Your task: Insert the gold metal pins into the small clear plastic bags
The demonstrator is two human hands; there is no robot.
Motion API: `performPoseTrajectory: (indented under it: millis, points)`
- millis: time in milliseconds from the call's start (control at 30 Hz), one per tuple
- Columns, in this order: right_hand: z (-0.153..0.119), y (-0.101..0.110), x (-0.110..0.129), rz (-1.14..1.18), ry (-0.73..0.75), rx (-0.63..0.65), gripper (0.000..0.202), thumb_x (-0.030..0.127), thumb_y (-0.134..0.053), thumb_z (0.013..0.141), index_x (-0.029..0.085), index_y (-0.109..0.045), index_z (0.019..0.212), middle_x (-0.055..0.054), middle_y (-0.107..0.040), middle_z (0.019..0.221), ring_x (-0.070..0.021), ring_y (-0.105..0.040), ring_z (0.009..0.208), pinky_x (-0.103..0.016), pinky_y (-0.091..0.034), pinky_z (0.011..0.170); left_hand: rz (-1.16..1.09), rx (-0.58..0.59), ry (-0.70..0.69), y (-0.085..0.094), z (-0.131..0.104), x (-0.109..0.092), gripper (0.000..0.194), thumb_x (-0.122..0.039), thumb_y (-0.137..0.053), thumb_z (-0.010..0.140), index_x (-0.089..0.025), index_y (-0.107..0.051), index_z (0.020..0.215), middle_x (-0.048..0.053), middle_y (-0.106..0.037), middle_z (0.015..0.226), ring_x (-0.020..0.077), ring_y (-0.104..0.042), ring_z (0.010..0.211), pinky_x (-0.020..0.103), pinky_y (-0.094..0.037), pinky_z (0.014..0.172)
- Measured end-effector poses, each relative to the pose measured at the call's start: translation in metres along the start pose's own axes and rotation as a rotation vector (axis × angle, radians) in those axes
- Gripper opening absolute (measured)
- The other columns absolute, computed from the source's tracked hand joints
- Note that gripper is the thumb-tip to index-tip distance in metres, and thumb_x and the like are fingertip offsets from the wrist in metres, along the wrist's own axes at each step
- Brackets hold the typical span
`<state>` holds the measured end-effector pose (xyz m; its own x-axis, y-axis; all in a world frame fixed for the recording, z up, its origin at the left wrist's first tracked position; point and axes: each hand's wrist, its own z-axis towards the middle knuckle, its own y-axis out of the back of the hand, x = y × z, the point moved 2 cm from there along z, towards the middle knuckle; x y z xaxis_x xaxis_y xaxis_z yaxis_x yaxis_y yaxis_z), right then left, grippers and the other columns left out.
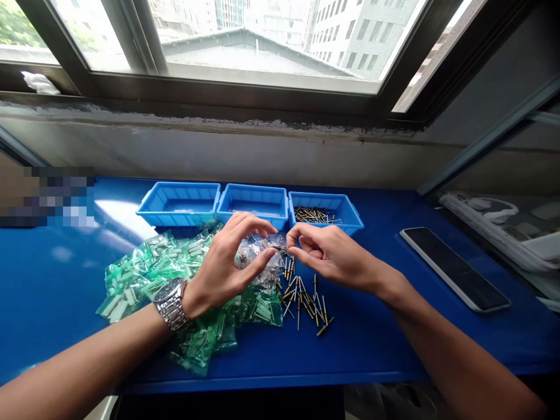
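My right hand (330, 252) pinches a small thin dark piece (280, 249) between thumb and fingertips; its exact kind is too small to tell. My left hand (230, 256), with a metal watch (171, 303) on the wrist, is held open with thumb and fingers apart. Its thumb tip is close to the pinched piece; whether they touch I cannot tell. Below the hands lie loose blind rivets (306, 300) with brass-coloured sleeves and thin silver pins. Clear plastic bags (269, 265) lie behind the fingers, partly hidden. Green plastic bags (149, 262) of pale pieces spread under my left hand.
At the back stand a left blue bin (179, 220), a middle blue bin (275, 221) and a right blue bin (350, 217) holding similar pins. A phone (452, 268) lies on the blue table (371, 350) at right. Transparent boxes (494, 233) stand beyond it.
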<state>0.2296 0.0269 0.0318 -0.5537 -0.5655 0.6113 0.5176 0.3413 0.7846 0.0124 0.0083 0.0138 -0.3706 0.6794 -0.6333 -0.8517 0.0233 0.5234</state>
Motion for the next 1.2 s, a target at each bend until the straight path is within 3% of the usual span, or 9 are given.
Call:
performPoseTrajectory:
  millis: [167,633,1000,1200]
  points:
    - [0.003,-0.010,0.006,0.040,0.071,-0.114,0.010,0.027,-0.056,0.100,0.018,-0.057,0.099,0.009,-0.041,0.059,-0.0091,-0.035,0.049,-0.024,-0.028,0.050,0.024,0.015,-0.037,-0.001,0.001,0.000,0.012,-0.024,-0.068,0.095,-0.020,-0.066,0.105,0.006,-0.068,0.103,0.0215,-0.061,0.099,0.039,-0.052,0.088]
    - [0.003,-0.016,0.008,0.054,0.067,-0.129,0.015,0.030,-0.061,0.098,0.018,-0.058,0.107,0.010,-0.039,0.061,-0.0089,-0.035,0.050,-0.023,-0.029,0.050,0.000,-0.020,-0.055,0.000,0.002,-0.002,0.005,-0.020,-0.070,0.094,-0.019,-0.068,0.098,0.004,-0.069,0.096,0.0198,-0.061,0.093,0.037,-0.052,0.081]
    - [-0.001,-0.015,0.018,-0.032,0.223,-0.447,0.007,0.025,-0.067,0.095,0.018,-0.068,0.095,0.008,-0.043,0.059,-0.0074,-0.036,0.048,-0.023,-0.033,0.048,-0.002,-0.007,-0.019,0.000,0.001,-0.002,0.004,-0.021,-0.069,0.095,-0.019,-0.067,0.098,0.004,-0.068,0.096,0.0195,-0.060,0.092,0.036,-0.051,0.081]
    - [-0.003,-0.022,0.025,-0.047,0.337,-0.479,0.004,0.020,-0.069,0.093,0.016,-0.068,0.095,0.006,-0.052,0.062,-0.0063,-0.036,0.048,-0.023,-0.034,0.047,-0.026,0.050,-0.081,-0.003,0.000,-0.004,0.004,-0.018,-0.067,0.094,-0.017,-0.065,0.097,0.005,-0.066,0.094,0.0196,-0.058,0.090,0.036,-0.049,0.080]
